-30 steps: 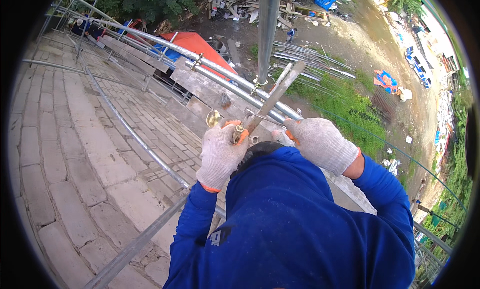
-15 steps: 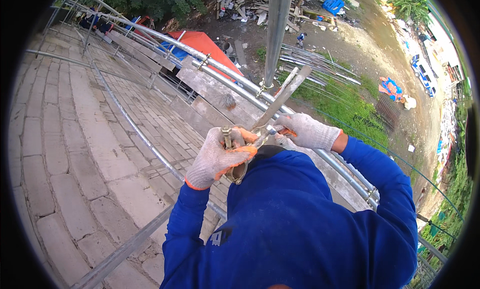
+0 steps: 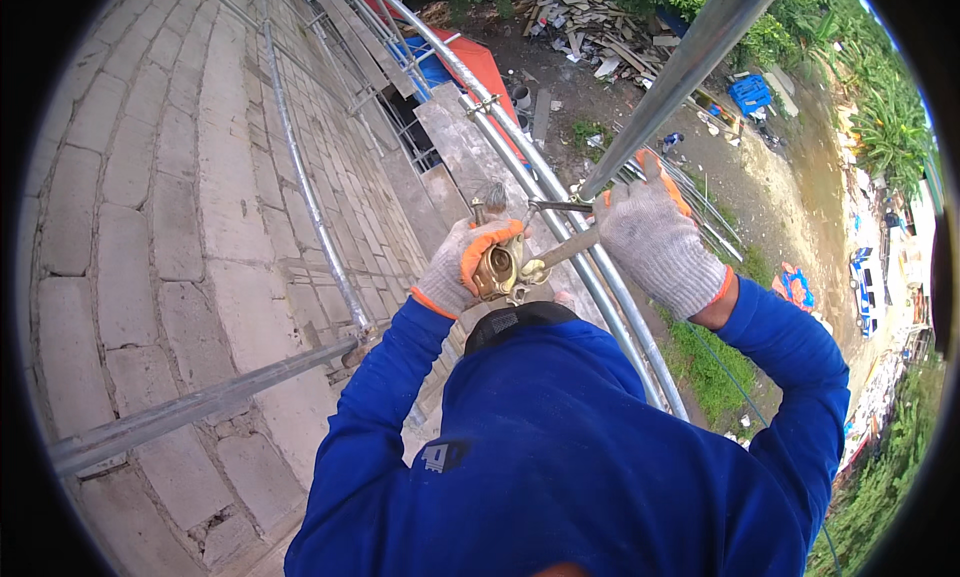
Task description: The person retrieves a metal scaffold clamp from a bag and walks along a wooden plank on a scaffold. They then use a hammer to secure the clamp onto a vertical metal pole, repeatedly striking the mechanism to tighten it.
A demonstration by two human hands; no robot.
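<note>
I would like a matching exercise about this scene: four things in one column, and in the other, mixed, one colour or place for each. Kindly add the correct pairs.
Things:
1. scaffold coupler
2. tarpaulin
3. block wall
4. long-sleeved shirt

Colour or place:
A. orange-red, near the top of the view
B. blue, in the lower middle of the view
C. held in the gloved left hand
D. along the left side of the view

Right pairs: 1-C, 2-A, 3-D, 4-B

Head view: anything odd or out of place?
On the ground below, boards lie jumbled at mixed angles, unlike a neat stack. The metal coupler in the left hand shows no obvious damage.
</note>
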